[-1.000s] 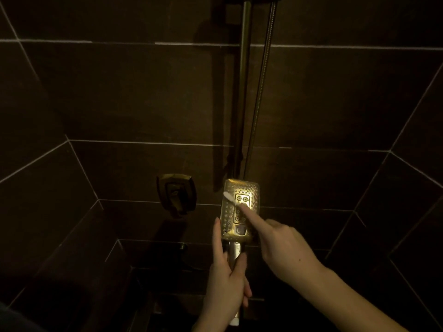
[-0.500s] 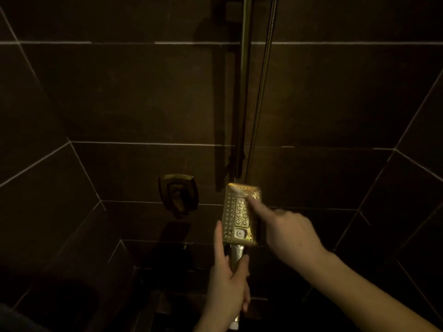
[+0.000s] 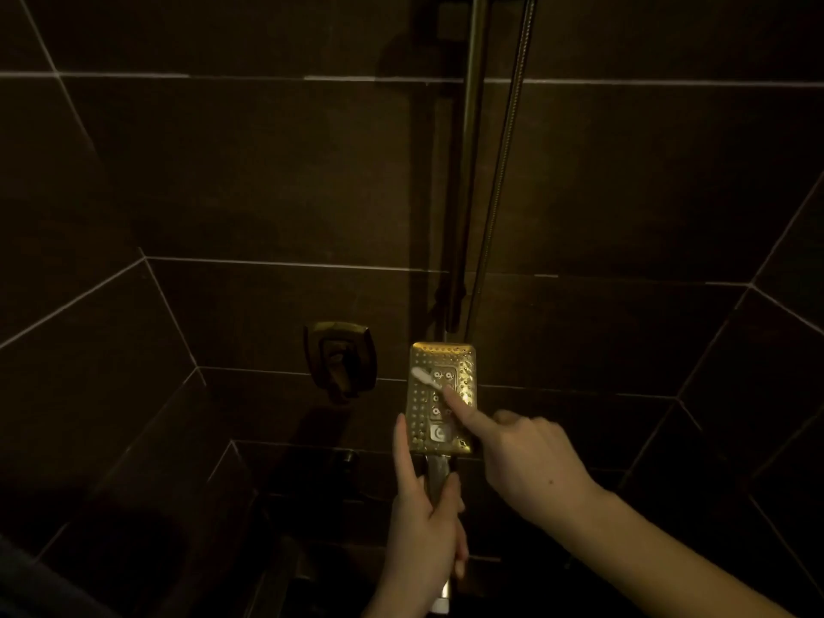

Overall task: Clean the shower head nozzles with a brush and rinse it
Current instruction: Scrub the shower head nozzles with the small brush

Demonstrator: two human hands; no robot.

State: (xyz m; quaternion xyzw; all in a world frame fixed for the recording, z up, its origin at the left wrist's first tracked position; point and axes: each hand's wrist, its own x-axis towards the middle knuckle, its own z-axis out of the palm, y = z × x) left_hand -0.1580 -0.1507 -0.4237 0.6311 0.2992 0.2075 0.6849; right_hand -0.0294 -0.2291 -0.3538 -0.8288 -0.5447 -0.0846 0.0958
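below the wall rail (image 3: 468, 171), the gold shower head (image 3: 443, 396) is held upright, its nozzle face toward the camera. the left hand (image 3: 426, 533) curls round its handle (image 3: 439, 472), index finger stretched up along the head's left edge. the right hand (image 3: 526, 461) comes in from the head's right, holding a brush (image 3: 423, 377) under its extended index finger; its white bristle end lies on the upper left nozzles. left of the head, a valve (image 3: 341, 361) sits on the dark tiled wall (image 3: 267, 171). a hose (image 3: 504, 149) hangs beside the rail.

gold rectangular shower head (image 3: 463, 385) upright, nozzle face toward camera; white brush (image 3: 423, 377) tip across upper-left nozzles.
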